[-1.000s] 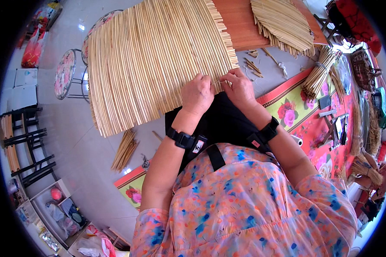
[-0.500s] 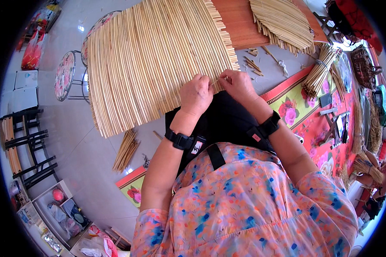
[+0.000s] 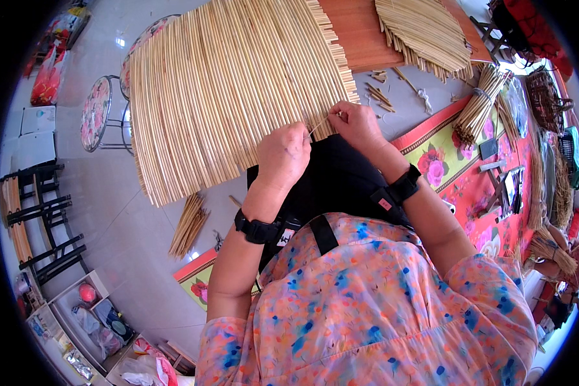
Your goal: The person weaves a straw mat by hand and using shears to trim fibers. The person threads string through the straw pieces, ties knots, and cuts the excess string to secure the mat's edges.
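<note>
A wide mat of pale straw stalks (image 3: 225,96), laid side by side, spreads from a wooden table toward my lap. At its near edge my left hand (image 3: 284,154) is closed, pinching one end of a thin pale string (image 3: 318,124). The other end of the string runs to my right hand (image 3: 356,125), also closed in a pinch by the mat's lower right corner. Between the two hands the string looks taut. My fingertips partly hide where the string meets the stalks.
On the reddish table (image 3: 359,38) lies a second, rounded stalk piece (image 3: 424,32). A tied stalk bundle (image 3: 481,106) rests on the flowered mat (image 3: 424,154) at right. Loose stalks (image 3: 189,225) lie on the floor at left, near a round stool (image 3: 98,112).
My left hand has moved left and slightly down, away from my right hand. More string now shows between them. My right hand has barely shifted.
</note>
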Motion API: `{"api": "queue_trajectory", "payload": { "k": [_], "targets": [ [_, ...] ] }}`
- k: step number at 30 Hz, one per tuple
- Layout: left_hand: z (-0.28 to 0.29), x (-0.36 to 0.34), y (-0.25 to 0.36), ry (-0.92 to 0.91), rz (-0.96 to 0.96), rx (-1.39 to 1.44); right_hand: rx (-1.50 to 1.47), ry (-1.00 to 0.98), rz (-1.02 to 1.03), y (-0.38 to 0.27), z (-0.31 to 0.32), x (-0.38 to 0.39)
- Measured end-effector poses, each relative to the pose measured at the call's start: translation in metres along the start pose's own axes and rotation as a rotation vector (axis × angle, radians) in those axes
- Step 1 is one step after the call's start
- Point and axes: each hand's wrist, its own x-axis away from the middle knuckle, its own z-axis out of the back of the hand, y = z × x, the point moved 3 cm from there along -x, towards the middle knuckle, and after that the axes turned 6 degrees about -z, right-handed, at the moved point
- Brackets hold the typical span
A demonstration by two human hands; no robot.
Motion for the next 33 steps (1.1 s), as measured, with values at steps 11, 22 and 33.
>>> {"api": "queue_trajectory", "payload": {
  "k": [11,22,33],
  "targets": [
    [0.007,-0.004,0.006,0.090,-0.004,0.236,-0.002,-0.021,-0.017,-0.008,0.002,0.001],
    [0.019,-0.002,0.009,0.055,0.017,0.238,-0.005,-0.014,-0.010,-0.007,0.001,0.001],
    [0.018,-0.001,0.007,0.061,0.024,0.261,-0.011,0.246,0.089,-0.015,0.013,0.007]
  ]
}}
